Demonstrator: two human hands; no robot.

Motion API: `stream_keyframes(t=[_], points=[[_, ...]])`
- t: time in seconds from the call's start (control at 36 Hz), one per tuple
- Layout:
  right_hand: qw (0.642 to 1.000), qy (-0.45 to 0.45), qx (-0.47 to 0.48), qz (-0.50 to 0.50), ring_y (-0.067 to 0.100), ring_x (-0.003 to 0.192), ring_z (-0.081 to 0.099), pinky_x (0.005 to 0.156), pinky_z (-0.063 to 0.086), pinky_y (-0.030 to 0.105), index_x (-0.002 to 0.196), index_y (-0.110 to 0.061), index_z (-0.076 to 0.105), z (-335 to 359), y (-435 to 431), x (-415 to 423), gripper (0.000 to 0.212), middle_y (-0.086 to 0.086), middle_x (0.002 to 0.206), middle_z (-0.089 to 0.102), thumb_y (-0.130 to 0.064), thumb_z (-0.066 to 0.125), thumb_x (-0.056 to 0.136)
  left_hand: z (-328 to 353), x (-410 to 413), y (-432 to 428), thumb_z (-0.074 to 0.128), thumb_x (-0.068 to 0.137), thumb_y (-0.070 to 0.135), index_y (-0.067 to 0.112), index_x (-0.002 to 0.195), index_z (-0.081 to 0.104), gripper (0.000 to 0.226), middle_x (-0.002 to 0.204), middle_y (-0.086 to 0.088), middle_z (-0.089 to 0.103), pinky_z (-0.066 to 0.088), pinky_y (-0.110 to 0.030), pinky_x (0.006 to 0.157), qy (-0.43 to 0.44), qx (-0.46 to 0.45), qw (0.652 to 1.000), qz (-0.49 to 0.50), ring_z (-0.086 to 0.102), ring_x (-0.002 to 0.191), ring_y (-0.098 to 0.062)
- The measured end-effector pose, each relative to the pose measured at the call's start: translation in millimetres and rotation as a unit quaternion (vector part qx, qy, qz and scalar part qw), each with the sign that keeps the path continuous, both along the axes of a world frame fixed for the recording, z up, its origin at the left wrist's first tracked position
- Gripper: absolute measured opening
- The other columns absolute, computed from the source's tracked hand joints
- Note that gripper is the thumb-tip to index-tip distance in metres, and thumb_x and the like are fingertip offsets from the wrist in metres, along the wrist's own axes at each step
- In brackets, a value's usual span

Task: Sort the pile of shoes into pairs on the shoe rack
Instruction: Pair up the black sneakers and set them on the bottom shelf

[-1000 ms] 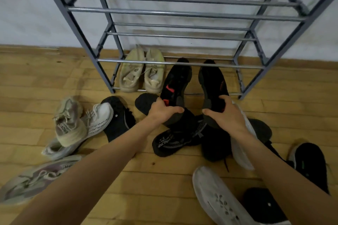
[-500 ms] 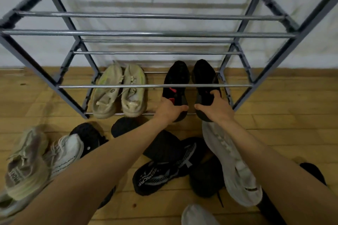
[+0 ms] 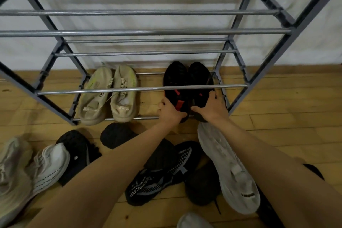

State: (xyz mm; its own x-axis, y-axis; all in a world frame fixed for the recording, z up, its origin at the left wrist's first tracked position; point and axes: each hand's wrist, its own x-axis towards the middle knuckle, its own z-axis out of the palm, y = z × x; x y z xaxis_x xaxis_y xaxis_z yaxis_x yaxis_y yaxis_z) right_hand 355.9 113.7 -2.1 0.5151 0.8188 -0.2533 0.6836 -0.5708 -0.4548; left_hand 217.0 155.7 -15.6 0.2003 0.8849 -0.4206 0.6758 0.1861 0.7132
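Black knit with red tabs marks two shoes as a match, which is likely why they go in together. The left hand [image 3: 171, 112] curls round the heel of the left black shoe [image 3: 174, 79], and the right hand [image 3: 211, 109] grips the heel of the right black shoe [image 3: 200, 77], toes pointing to the back. They sit touching on the bottom tier of the shoe rack [image 3: 140, 89], apart from the beige pair [image 3: 109, 94], so each pair reads as a set. Whether the heels rest fully on the front rail [image 3: 129, 118] is hard to tell behind the hands. Unsorted shoes, including a grey shoe [image 3: 227, 168] and a black patterned shoe [image 3: 159, 177], lie on the wooden floor [image 3: 277, 135].
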Motion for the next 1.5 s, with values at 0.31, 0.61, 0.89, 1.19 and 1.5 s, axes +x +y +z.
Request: stream_keyframes(t=[0.31,0.61,0.89,1.19,1.5], points=[[0.998,0.029,0.049,0.01,0.034,0.136,0.028,0.103,0.036,0.039,0.144,-0.011,0.026,-8,-22,-3,0.073,0.016,0.149,0.025,-0.034,0.065,0.086,-9,-6,-19,0.07,0.08,0.006,0.011,0.15,0.012,0.09,0.15,-0.014,0.027,0.032,-0.039,0.113,-0.071,0.056,0.996,-0.011,0.032,0.137,-0.03],[0.998,-0.021,-0.033,0.046,0.035,0.146,0.006,0.116,0.022,0.045,0.152,-0.014,0.003,5,-36,-16,0.077,0.015,0.159,-0.006,-0.029,0.052,0.094,20,-20,-23,0.064,0.086,0.007,0.004,0.145,0.025,0.07,0.148,-0.017,0.029,0.034,-0.031,0.107,-0.039,0.015,0.996,-0.075,0.039,0.132,-0.029],[0.978,-0.089,0.024,0.185,0.032,0.143,0.016,0.116,0.02,0.04,0.146,-0.011,0.026,27,-75,-89,0.062,0.014,0.154,0.019,-0.027,0.054,0.093,41,-97,-69,0.058,0.091,0.011,0.0,0.131,0.049,0.042,0.137,-0.017,0.048,0.037,-0.029,0.102,0.042,0.051,0.989,-0.135,0.043,0.129,-0.028],[0.923,-0.071,0.041,0.376,0.029,0.132,0.034,0.105,0.034,0.037,0.136,-0.011,0.04,43,-93,-214,0.05,0.011,0.145,0.03,-0.027,0.056,0.091,48,-234,-113,0.054,0.091,0.013,0.007,0.128,0.054,0.037,0.136,-0.011,0.047,0.036,-0.034,0.106,0.11,0.125,0.985,-0.048,0.043,0.127,-0.026],[0.889,-0.045,-0.048,0.453,0.03,0.132,0.032,0.105,0.039,0.042,0.139,-0.012,0.034,32,-77,-304,0.055,0.009,0.145,0.027,-0.03,0.055,0.092,26,-330,-140,0.053,0.091,0.016,0.014,0.132,0.047,0.042,0.143,-0.01,0.034,0.03,-0.041,0.11,0.196,0.148,0.968,0.056,0.027,0.137,-0.031]])
